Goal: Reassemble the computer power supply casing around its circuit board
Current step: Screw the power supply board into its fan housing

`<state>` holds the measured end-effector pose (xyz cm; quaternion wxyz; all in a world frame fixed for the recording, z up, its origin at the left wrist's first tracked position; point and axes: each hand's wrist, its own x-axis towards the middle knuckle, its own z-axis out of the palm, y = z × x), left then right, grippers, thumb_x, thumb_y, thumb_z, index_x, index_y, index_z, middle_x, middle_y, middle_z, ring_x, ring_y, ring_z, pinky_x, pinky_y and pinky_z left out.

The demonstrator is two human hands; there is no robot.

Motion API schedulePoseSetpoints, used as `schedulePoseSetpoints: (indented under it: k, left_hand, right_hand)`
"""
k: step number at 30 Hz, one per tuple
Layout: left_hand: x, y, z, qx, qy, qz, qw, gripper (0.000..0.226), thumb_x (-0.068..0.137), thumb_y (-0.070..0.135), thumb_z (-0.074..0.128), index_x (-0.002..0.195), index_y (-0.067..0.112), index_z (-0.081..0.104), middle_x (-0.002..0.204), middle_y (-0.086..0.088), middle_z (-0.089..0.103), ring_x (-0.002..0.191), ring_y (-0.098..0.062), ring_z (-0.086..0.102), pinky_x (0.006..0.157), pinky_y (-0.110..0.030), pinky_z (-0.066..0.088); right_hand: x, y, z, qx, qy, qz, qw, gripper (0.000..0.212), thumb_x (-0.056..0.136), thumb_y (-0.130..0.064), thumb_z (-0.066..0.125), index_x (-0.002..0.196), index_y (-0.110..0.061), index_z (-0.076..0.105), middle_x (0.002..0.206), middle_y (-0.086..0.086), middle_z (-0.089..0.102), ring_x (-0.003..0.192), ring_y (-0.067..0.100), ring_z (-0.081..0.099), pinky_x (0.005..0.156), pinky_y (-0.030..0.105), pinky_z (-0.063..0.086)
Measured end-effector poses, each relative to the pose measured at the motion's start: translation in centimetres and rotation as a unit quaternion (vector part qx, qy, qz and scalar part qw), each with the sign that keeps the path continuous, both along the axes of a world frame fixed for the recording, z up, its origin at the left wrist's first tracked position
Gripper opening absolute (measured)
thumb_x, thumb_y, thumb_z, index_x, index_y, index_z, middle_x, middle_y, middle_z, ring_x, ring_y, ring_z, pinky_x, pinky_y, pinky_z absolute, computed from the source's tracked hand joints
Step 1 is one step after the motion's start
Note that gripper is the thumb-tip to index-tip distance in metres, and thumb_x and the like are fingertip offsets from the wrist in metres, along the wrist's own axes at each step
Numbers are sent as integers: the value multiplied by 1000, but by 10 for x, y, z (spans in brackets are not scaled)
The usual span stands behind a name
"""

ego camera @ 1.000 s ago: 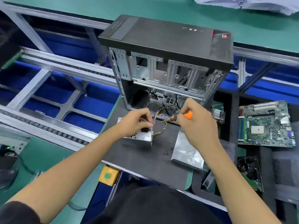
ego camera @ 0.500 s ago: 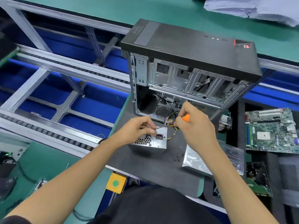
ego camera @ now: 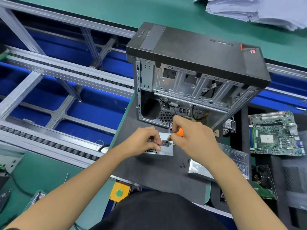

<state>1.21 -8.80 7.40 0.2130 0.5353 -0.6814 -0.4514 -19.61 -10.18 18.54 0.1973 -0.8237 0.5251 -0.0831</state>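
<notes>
- Left hand (ego camera: pixel 142 141) grips the silver perforated metal power supply box (ego camera: pixel 163 149) on the dark mat (ego camera: pixel 157 176).
- Right hand (ego camera: pixel 191 135), just right of it, clasps the orange-handled screwdriver (ego camera: pixel 178 132), tip angled left onto the box's socket face.

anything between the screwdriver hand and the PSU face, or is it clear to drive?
Nothing visible blocks it. The right hand holds the orange screwdriver with its tip at the power supply face, near the socket. The left hand grips that face from the left, beside the tip, not across it.
</notes>
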Motion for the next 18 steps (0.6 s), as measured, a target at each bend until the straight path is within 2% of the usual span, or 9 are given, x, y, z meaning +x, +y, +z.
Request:
schedulePoseSetpoints:
  k: [3, 5, 8, 11, 14, 16, 18]
  left_hand:
    - [0, 8, -6, -3, -24, 9, 1000, 25, 76, 29, 89, 77, 32, 64, 83, 9, 70, 84, -5, 63, 98, -42, 42]
    - [0, 14, -12, -5, -40, 17, 999, 23, 76, 33, 89, 78, 29, 66, 79, 13, 69, 83, -5, 64, 104, -42, 33]
    - [-1, 19, -16, -35, -94, 12, 995, 25, 76, 42, 86, 78, 28, 65, 78, 18, 67, 87, -2, 61, 92, -34, 19]
    - [-4, 17, -16, -43, -146, -22, 988, 31, 74, 49, 85, 80, 27, 64, 78, 21, 64, 88, 0, 54, 79, -33, 16]
    - [-7, 15, -19, -52, -177, -27, 982, 32, 73, 49, 86, 79, 27, 64, 78, 19, 64, 92, -1, 43, 76, -35, 15]
    - [-7, 14, -21, -42, -162, -13, 986, 30, 73, 46, 87, 77, 26, 64, 75, 18, 63, 92, -3, 43, 83, -34, 20]
    - [-7, 13, -21, -25, -141, -6, 990, 28, 74, 41, 87, 76, 25, 64, 72, 17, 62, 90, -7, 49, 99, -38, 27]
  right_hand:
    - [8, 2, -1, -15, 25, 46, 999, 20, 79, -38, 55, 86, -32, 37, 58, -7, 50, 61, 10, 46, 55, 30, 37]
    - [13, 4, -2, -14, 33, 76, 996, 19, 78, -42, 51, 85, -32, 36, 58, -7, 49, 59, 16, 46, 55, 31, 36]
    - [18, 5, -3, -14, 50, 103, 993, 20, 76, -47, 44, 85, -31, 36, 59, -7, 50, 61, 20, 47, 52, 31, 26]
    - [21, 4, -5, -10, 61, 110, 992, 19, 80, -42, 51, 86, -30, 38, 62, -6, 52, 65, 22, 50, 53, 32, 25]
    - [25, 3, -6, -7, 70, 123, 990, 16, 82, -39, 51, 87, -29, 40, 65, -5, 54, 67, 24, 51, 54, 33, 26]
    - [28, 2, -6, -8, 72, 127, 989, 15, 82, -37, 51, 86, -28, 39, 64, -5, 53, 66, 25, 51, 54, 34, 27]
    - [29, 0, -6, -14, 74, 130, 989, 15, 83, -36, 51, 86, -29, 39, 62, -5, 51, 64, 24, 50, 51, 32, 25]
